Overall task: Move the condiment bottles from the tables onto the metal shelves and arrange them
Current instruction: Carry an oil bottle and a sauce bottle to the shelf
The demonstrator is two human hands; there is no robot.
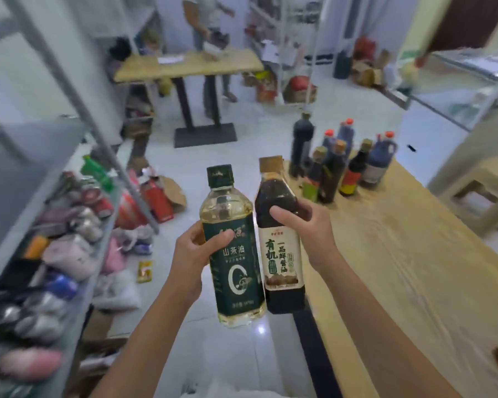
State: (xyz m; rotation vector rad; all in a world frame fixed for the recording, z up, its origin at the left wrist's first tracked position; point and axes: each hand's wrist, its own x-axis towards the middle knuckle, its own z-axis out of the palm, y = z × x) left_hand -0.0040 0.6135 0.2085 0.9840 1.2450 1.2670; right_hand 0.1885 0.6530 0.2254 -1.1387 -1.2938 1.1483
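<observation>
Left hand point(191, 255): wrapped around green-labelled bottle of pale oil point(233, 248), frame centre.
Right hand point(305, 231): gripping dark soy sauce bottle with tan cap point(279, 239), touching the oil bottle.
Wooden table point(400, 254): right; dark bottles point(339, 165) clustered at far end.
Metal shelf point(78, 225): left, cluttered.

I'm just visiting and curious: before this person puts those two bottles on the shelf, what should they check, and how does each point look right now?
1. Left hand grips the oil bottle firmly: ok, fingers wrap its label.
2. Right hand grips the dark sauce bottle: ok, held near the shoulder.
3. Both caps on: ok.
4. Bottles upright: ok, only slightly tilted.
5. Free space on the metal shelf: not ok on the visible level, which is crowded with packets; other levels cannot tell.
6. More bottles left to move: ok, a bottle cluster stands on the wooden table.
</observation>
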